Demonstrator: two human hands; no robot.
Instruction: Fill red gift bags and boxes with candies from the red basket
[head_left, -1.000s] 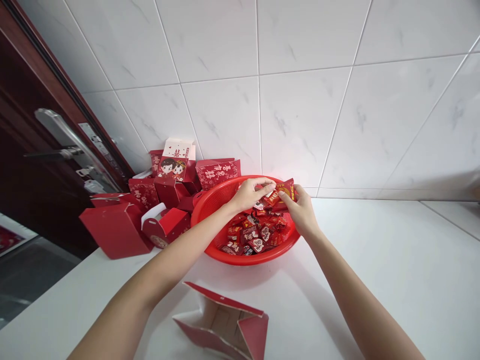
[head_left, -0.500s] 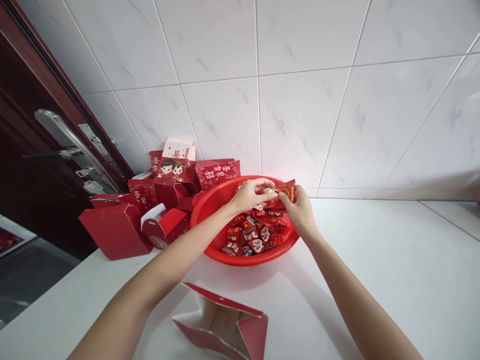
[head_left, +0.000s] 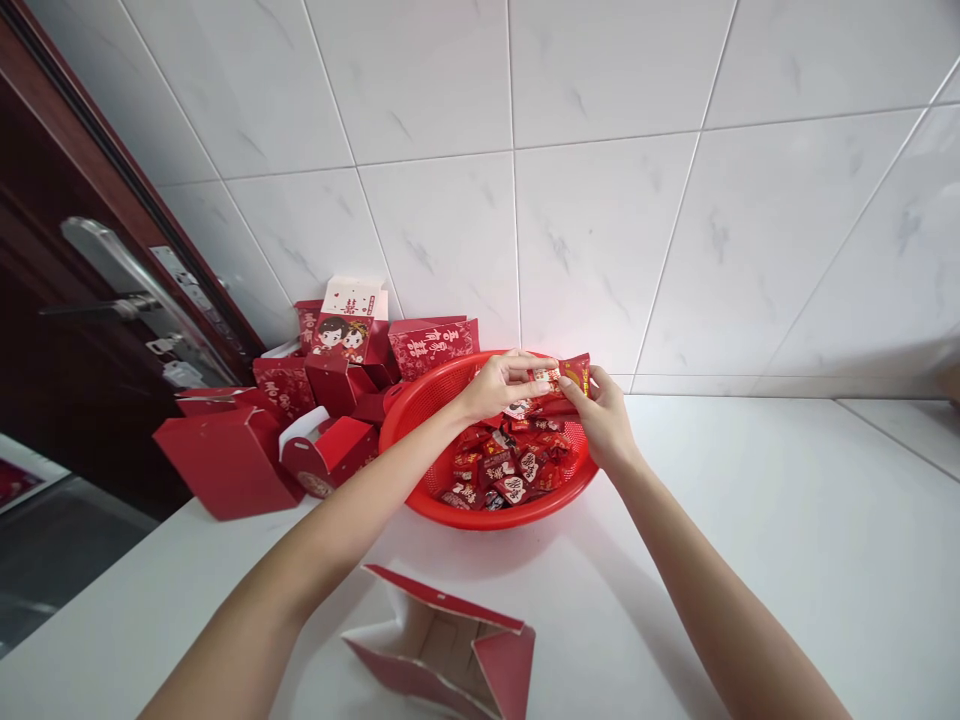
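Over the back of a red basket (head_left: 442, 513), my left hand (head_left: 501, 388) pinches a small red-and-white wrapped candy (head_left: 545, 377). Beside it my right hand (head_left: 600, 415) is closed on a red packet with gold print (head_left: 576, 372), its thumb close to the candy. Several red wrapped candies (head_left: 514, 470) lie in the basket below both hands. Nearer to me, an open red box (head_left: 506, 665) lies on the white table, its pale inside showing.
Several red boxes (head_left: 225, 460) are grouped left of the basket, against the tiled wall (head_left: 442, 240). A dark door with a metal handle (head_left: 127, 260) is at the far left. The white table (head_left: 787, 520) extends to the right.
My left fingers have straightened a little around the candy, and its printed side shows more. The packet in my right hand has tilted slightly. The basket and boxes have stayed in place.
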